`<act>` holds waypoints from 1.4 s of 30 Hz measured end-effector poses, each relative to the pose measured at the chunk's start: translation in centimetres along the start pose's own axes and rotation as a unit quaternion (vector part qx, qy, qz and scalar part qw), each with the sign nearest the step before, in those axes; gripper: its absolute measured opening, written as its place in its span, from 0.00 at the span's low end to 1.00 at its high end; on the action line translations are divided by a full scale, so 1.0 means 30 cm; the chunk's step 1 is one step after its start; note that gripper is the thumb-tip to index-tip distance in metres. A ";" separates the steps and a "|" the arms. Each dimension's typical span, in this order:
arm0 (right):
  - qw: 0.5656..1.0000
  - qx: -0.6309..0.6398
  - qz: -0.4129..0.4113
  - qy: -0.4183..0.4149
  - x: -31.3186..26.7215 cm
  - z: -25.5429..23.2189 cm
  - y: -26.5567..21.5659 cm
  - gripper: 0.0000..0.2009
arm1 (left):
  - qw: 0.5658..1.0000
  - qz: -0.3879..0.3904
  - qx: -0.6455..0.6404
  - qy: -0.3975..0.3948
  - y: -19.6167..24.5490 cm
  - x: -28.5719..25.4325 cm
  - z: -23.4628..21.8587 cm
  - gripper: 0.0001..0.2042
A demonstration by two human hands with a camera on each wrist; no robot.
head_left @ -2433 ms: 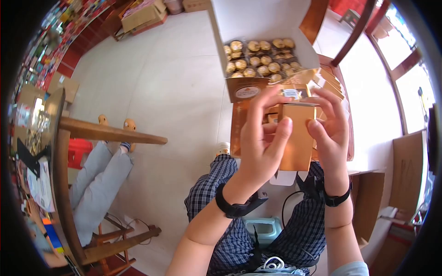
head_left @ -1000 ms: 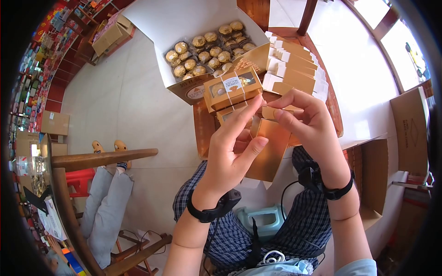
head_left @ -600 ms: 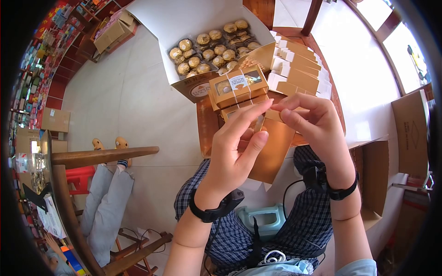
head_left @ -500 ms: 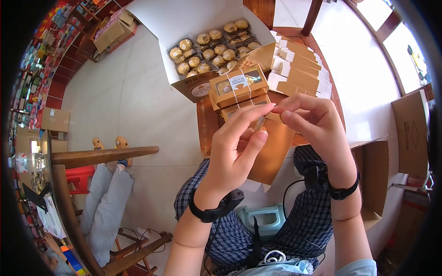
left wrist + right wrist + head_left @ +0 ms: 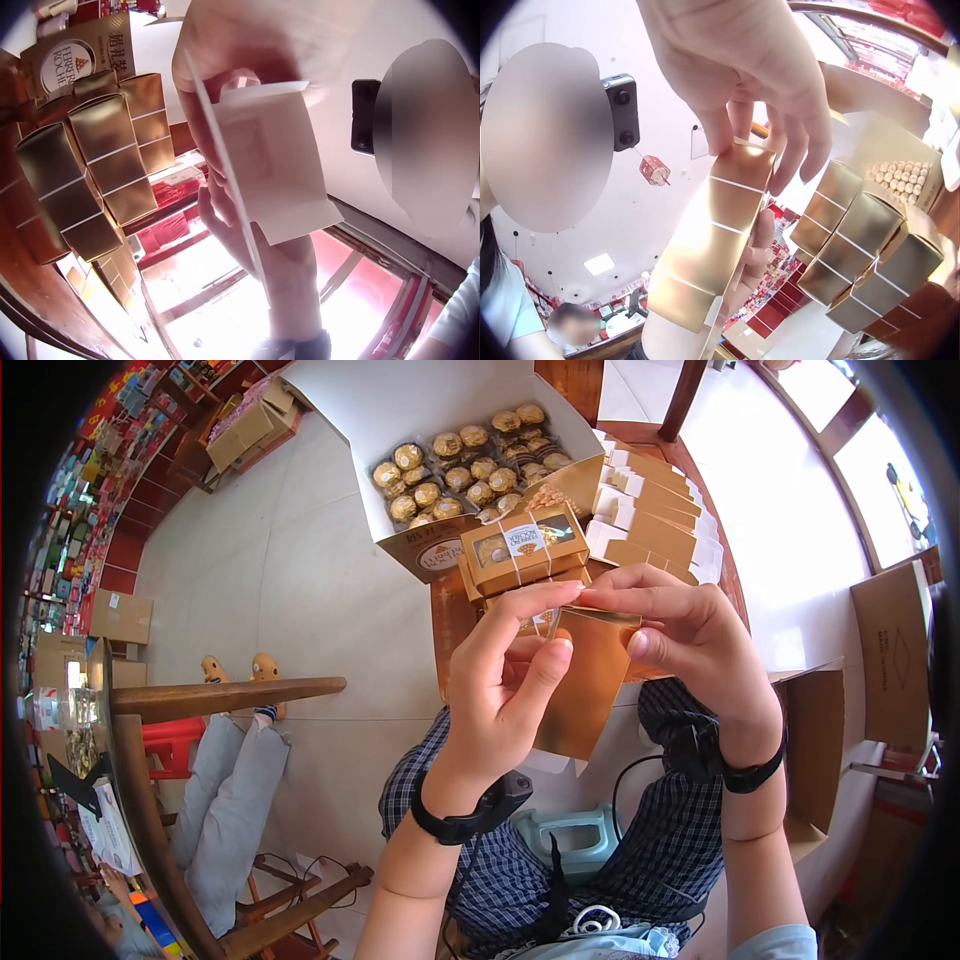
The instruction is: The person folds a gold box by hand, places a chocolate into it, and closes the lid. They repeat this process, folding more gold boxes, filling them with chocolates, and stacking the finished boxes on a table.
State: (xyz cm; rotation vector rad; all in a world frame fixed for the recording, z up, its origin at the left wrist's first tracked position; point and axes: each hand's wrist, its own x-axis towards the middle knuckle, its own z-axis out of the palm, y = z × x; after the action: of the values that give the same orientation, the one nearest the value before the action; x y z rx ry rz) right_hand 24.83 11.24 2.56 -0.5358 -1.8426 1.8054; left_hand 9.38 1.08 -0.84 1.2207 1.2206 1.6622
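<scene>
A gold cardboard gift box (image 5: 590,695) is held upright between both hands, its far end toward the chocolates. My left hand (image 5: 495,705) grips its left side, the thumb near the edge and the other fingers partly hidden behind. With thumb and fingers my right hand (image 5: 700,640) pinches its far right corner, fingertips of both hands meeting above that end. In the left wrist view the box's white inside (image 5: 281,161) shows through its open near end, with flaps sticking out. Gold panels of the box face the right wrist view, my right hand (image 5: 742,67) at its top.
Window-front chocolate boxes (image 5: 525,545) tied with white string are stacked just beyond my hands. Behind them stands an open carton (image 5: 400,550) of gold-wrapped chocolates (image 5: 480,468). Unfolded gold boxes (image 5: 650,525) overlap on the wooden chair seat (image 5: 455,645). Another person's legs (image 5: 215,790) are at left.
Both hands and the gold box moved left from 2.4 s ago as the view turned. My right hand shifted from pinching a flap at the far end to gripping the corner, thumb lower.
</scene>
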 end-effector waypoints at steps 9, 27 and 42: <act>0.996 -0.067 -0.056 0.022 0.004 0.017 0.028 0.14 | 0.998 -0.043 -0.032 -0.015 0.000 0.005 -0.008 0.19; 0.818 -0.554 -0.103 -0.113 0.590 -0.065 0.001 0.14 | 0.911 0.056 -0.334 0.235 0.046 0.040 -0.363 0.29; 0.656 -0.669 0.270 -0.223 0.750 -0.089 0.005 0.21 | 0.855 0.050 -0.391 0.337 0.079 0.025 -0.387 0.16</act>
State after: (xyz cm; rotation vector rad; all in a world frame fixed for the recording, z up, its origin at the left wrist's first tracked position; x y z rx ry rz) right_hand 8.48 26.87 4.15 -1.3030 -3.4924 0.3681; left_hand -2.01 -2.03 0.47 0.1828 0.6694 2.4255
